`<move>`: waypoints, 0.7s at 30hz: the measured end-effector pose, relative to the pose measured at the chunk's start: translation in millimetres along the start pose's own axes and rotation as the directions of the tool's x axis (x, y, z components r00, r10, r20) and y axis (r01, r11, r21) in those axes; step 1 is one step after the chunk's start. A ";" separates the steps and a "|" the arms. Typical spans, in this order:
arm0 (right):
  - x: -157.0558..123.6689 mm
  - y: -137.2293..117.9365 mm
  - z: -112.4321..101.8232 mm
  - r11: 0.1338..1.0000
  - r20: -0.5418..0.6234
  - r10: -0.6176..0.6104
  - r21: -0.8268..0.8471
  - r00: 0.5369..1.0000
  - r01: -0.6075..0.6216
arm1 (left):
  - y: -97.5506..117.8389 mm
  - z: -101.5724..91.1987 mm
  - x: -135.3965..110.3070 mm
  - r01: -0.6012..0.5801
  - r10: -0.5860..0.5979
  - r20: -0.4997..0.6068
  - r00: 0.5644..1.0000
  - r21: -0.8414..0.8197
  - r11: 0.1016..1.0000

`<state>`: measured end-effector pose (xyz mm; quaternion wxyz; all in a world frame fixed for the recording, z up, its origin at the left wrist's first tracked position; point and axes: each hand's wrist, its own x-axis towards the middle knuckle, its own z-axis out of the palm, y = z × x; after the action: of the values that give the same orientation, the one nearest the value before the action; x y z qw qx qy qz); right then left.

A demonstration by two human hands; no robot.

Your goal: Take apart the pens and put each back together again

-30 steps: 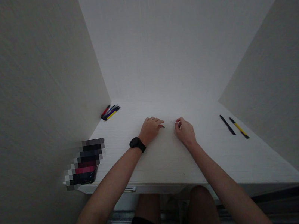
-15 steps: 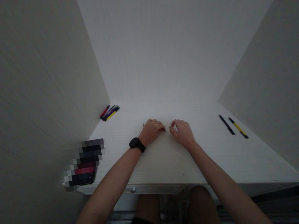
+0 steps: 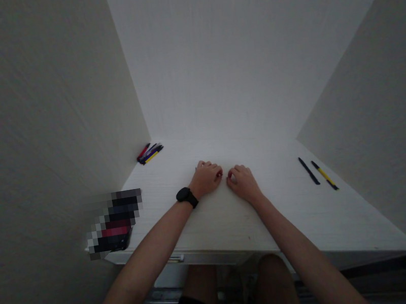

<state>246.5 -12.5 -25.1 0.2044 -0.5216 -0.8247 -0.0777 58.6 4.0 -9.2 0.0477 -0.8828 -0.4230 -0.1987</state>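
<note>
My left hand (image 3: 207, 178), with a black watch (image 3: 184, 194) on its wrist, is over the middle of the white desk (image 3: 221, 221). Its fingers are closed, and a small dark tip shows at the fingertips; what they hold is mostly hidden. Just to the right, my right hand (image 3: 243, 182) has thumb and forefinger curled together in a pinch. Anything between them is too small to name. A narrow gap separates the fingertips of the two hands.
Several pens (image 3: 149, 153), red, purple and yellow among them, lie bunched at the back left corner. On the right lie a black pen (image 3: 309, 171) and a yellow and black pen (image 3: 324, 175). A pixelated dark object (image 3: 114, 225) rests at the left edge. Walls enclose three sides.
My right hand has moved slightly left, nearer my left hand, its fingers curling tighter. My left fingertips have curled in, and less of the dark tip shows.
</note>
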 end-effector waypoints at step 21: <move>6.2 21.0 -29.1 0.618 0.064 0.784 0.025 0.618 -0.786 | -68.0 -16.5 -30.8 0.823 -0.827 -0.096 0.555 0.207 0.529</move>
<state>270.4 -8.0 2.1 0.2113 -0.8255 -0.5207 0.0523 -15.9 20.7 -11.9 0.0461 -0.5680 -0.8094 -0.1417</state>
